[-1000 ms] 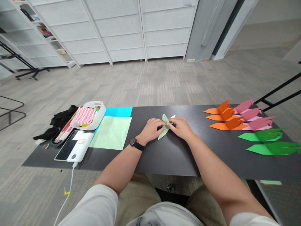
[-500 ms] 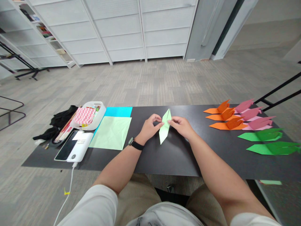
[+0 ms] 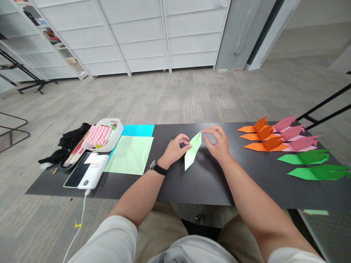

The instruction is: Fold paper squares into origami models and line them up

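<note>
A pale green folded paper point(image 3: 193, 151), long and pointed at both ends with a slit at its far end, tilts over the dark table. My left hand point(image 3: 175, 149) pinches its left edge between thumb and fingers. Beside the paper's far tip is my right hand point(image 3: 218, 143), its thumb and index finger apart. The index fingertip lies at or very near that tip; I cannot tell whether it touches. Left of my hands, a flat pale green sheet point(image 3: 130, 154) with crease lines lies partly over a blue sheet point(image 3: 139, 130).
Orange folded birds point(image 3: 270, 143), pink ones point(image 3: 301, 143) and green folded papers point(image 3: 318, 172) line the table's right side. On the left are a white basket point(image 3: 120, 131), a phone point(image 3: 76, 171), a white power bank point(image 3: 94, 171) with a cable, and black cloth point(image 3: 74, 136).
My right hand has moved off the paper's right edge to its far tip, and its fingers have spread. The paper has turned slightly, far end rightward. My left hand keeps its pinch.
</note>
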`<state>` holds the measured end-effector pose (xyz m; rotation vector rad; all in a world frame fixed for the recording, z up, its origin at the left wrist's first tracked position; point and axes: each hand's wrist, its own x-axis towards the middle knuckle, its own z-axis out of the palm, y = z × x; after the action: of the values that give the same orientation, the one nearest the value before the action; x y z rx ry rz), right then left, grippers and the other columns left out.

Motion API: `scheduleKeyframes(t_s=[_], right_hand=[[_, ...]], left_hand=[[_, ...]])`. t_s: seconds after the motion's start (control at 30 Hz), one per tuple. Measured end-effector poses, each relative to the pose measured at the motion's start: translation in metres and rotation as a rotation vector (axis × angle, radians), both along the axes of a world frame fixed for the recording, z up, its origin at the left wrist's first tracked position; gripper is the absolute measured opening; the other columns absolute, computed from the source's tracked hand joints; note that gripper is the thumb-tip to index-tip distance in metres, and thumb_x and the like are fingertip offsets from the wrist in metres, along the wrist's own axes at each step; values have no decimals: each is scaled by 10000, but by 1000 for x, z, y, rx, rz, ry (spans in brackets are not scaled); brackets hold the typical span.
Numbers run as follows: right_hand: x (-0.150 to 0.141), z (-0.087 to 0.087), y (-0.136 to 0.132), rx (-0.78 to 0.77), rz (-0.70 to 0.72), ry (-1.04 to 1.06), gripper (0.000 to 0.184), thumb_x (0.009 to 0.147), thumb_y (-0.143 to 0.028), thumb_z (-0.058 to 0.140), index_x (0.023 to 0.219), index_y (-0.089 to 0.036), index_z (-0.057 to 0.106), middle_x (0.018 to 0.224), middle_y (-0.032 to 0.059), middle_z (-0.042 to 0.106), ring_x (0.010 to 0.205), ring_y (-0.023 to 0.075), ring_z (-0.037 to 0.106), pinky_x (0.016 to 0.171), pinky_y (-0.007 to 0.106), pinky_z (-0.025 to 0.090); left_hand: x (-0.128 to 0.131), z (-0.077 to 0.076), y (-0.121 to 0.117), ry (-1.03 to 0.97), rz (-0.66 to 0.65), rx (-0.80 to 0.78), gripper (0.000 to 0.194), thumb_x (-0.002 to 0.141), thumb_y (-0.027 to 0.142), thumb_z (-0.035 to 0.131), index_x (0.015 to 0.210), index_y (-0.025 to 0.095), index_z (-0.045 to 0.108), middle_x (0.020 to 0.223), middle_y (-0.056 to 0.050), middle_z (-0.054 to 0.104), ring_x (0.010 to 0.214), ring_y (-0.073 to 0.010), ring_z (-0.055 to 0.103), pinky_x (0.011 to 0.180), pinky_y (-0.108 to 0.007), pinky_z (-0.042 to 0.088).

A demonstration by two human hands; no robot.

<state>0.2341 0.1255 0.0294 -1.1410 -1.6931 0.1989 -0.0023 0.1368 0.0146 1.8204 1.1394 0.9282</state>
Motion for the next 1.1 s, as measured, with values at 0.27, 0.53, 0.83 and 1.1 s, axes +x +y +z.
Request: scheduleKeyframes(t_s=[0.27, 0.53, 0.83, 1.1], right_hand=[[-2, 0, -2, -1, 1, -22, 179, 958, -294, 624, 1027, -305, 789, 1156, 97, 674, 1103, 284, 675, 1031, 518, 576], [-2, -1, -2, 8, 28, -33, 182, 945, -271, 649, 1052, -306, 793, 1158, 98, 670, 1100, 284, 673, 1016, 515, 572], [-2, -1, -2, 24, 23, -48, 173, 945, -256, 652, 1048, -305, 783, 1144, 94, 668, 1090, 282, 676, 1007, 501, 572], [-1, -1, -2, -15, -1, -37, 114, 931, -267, 680, 1001, -298, 765, 1125, 91, 676, 1101, 296, 663, 1035, 516, 548]], left_hand=[[0, -1, 1, 7, -26, -5, 309, 882, 282, 796, 1127, 246, 612, 948, 25, 805, 944, -194, 780, 961, -352, 550], [0, 2, -1, 20, -15, -6, 303, 879, 270, 797, 1123, 247, 618, 946, 24, 807, 950, -199, 781, 960, -354, 551], [1, 4, -2, 7, -20, 5, 298, 880, 241, 799, 1121, 249, 624, 935, 29, 800, 958, -199, 782, 983, -357, 551], [1, 5, -1, -14, 17, 4, 295, 878, 238, 802, 1111, 246, 620, 929, 33, 799, 946, -193, 777, 963, -349, 550]])
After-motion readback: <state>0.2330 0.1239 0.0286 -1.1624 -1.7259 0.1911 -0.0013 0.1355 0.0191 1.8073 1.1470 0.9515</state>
